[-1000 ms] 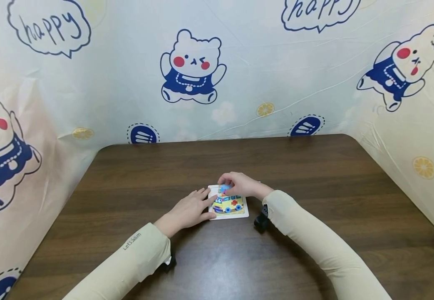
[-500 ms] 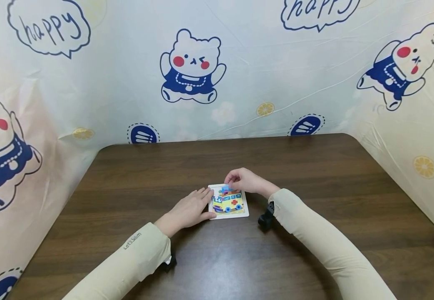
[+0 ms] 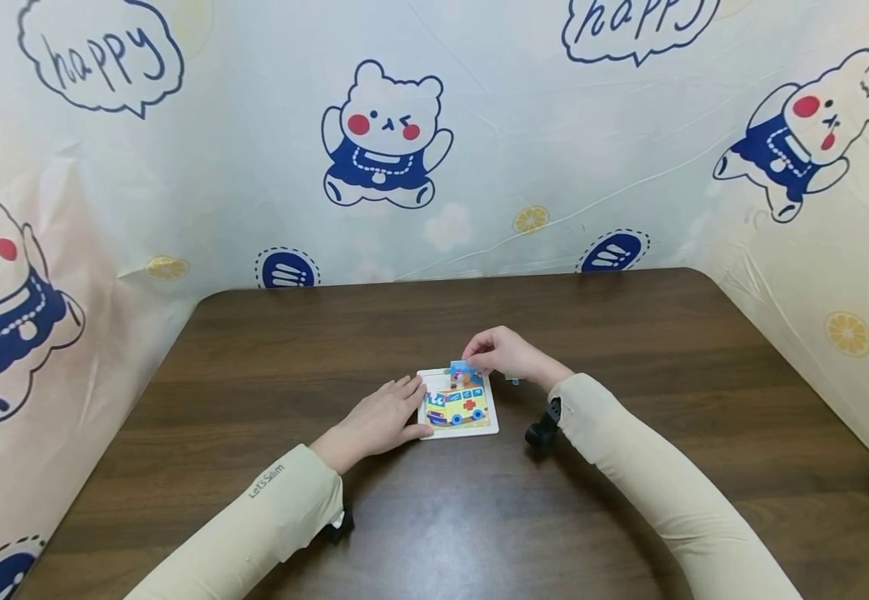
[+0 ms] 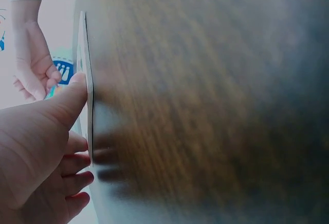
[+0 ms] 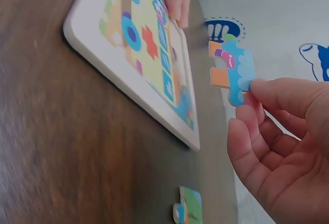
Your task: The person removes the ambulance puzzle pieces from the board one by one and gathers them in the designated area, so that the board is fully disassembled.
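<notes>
A jigsaw puzzle tray (image 3: 471,432) with a white rim and a yellow ambulance picture lies flat on the table. My left hand (image 3: 376,418) rests along its left edge, fingers and thumb extended and touching the rim. Over the tray's far edge, my right hand (image 3: 511,352) pinches a jigsaw piece (image 5: 240,75) between thumb and fingers. This piece is blue, with orange and purple-pink parts, and stands raised clear of the tray in the right wrist view. In the left wrist view, the tray (image 4: 88,106) appears edge-on beside my left thumb.
A second jigsaw piece (image 5: 191,206), green and blue, lies on the table right of the tray, partly hidden by my right hand in the head view. The brown wooden table (image 3: 292,350) ends at a patterned cloth backdrop (image 3: 479,150).
My right hand has moved right and away from me, lifting the pinched jigsaw piece out of the tray's upper part. The left hand has stayed at the tray's left edge.
</notes>
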Tool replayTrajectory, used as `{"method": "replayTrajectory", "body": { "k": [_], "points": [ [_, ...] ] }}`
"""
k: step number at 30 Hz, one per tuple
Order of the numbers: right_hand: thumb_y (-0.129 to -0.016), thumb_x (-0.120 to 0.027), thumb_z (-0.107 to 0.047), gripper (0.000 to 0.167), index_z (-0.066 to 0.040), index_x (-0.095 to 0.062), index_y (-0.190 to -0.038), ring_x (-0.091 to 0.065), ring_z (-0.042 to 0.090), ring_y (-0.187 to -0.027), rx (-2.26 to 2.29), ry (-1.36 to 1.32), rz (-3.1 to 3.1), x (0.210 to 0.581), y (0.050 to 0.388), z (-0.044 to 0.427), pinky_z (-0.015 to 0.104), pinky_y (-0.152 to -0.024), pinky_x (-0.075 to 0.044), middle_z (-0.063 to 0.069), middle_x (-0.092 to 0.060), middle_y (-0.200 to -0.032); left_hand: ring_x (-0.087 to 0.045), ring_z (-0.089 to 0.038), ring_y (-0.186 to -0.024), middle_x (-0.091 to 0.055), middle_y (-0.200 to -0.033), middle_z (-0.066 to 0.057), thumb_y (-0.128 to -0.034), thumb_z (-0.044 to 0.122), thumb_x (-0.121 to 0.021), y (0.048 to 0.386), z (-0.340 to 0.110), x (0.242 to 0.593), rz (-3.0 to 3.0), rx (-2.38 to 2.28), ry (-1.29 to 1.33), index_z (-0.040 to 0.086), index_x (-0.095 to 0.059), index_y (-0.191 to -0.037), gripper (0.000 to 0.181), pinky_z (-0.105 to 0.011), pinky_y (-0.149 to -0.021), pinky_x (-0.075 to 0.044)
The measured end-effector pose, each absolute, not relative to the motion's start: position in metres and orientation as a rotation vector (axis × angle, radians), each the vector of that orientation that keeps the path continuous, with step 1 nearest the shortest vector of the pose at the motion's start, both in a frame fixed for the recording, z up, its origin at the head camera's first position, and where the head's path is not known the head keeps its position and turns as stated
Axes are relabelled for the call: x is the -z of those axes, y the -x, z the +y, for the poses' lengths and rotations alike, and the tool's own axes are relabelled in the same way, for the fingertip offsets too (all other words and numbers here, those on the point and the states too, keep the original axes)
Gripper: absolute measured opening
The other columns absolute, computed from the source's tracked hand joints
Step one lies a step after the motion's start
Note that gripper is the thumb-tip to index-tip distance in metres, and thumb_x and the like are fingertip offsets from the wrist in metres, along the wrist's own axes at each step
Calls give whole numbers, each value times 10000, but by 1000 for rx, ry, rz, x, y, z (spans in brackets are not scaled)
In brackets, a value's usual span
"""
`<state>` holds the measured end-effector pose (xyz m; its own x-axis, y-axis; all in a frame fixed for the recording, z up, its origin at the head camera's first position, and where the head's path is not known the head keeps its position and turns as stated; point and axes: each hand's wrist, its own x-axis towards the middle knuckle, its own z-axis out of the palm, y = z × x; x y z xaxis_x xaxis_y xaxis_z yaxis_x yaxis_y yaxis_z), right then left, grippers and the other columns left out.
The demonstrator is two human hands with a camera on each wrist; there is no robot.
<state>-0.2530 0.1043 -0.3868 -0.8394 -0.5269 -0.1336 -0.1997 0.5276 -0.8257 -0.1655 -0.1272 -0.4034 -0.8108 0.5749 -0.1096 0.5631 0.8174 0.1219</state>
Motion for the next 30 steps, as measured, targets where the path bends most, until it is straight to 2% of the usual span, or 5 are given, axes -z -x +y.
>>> {"method": "replayTrajectory", "body": {
  "k": [6,9,13,16,30],
  "points": [
    [-895,-608,-114,108,-41,-680,-930,-535,204,-691,1237,582,2427,382,258,121,410,-709,-501,60,-621,-833,-307,-305,-1307,-350,-1416,-183,-883,496,-532,166,-126,405,2870,-103,-902,-29,-413,-1358,718,-413,-1053,-249],
    [-904,-583,-79,125,14,-653,-949,-528,229,-704,1234,589,2425,366,249,128,460,-744,-486,118,-606,-835,-314,-301,-1305,-356,-1413,-182,-882,499,-533,165,-127,406,2881,-93,-912,-29,-420,-1354,717,-409,-1051,-254],
    [-906,-577,-80,144,37,-640,-960,-540,259,-736,1220,589,2427,364,251,142,496,-774,-470,137,-608,-855,-314,-300,-1305,-355,-1414,-181,-880,500,-534,164,-127,405,2881,-92,-908,-31,-420,-1353,720,-409,-1051,-254],
    [-900,-597,-117,138,-1,-653,-949,-554,259,-743,1212,567,2446,376,262,158,467,-758,-483,89,-615,-850,-313,-301,-1305,-350,-1417,-182,-880,501,-532,164,-127,404,2877,-89,-904,-32,-417,-1355,722,-408,-1053,-251],
    [-908,-573,-94,158,39,-635,-968,-532,214,-701,1190,478,2400,386,270,216,345,-698,-497,87,-586,-801,-316,-306,-1303,-345,-1419,-184,-881,502,-529,165,-127,405,2877,-89,-905,-32,-416,-1355,724,-410,-1052,-252]
  ]
}}
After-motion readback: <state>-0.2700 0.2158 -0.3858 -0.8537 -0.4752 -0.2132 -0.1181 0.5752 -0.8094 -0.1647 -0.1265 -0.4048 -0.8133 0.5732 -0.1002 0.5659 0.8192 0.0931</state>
